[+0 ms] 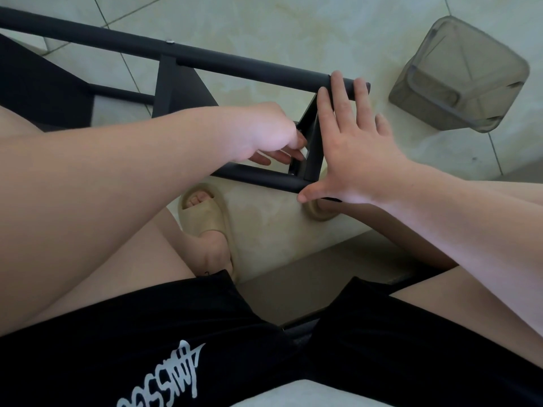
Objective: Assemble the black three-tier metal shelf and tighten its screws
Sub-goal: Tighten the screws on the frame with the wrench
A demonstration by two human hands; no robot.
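Black shelf frame joined, 12 o'clock; right hand flat, bracing; left hand grip hidden; tightening probably unfinished.

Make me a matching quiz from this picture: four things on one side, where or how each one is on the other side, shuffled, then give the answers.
Column one
1. left hand
2. right hand
3. grey bin
4. beige slipper

Column two
A. translucent, on the tiles, apart from the shelf frame
B. fingers straight and spread, laid across the frame's end
C. worn on a foot, below the frame's lower tube
D. fingers curled in at the frame's inner corner

Pairs: 1-D, 2-B, 3-A, 4-C
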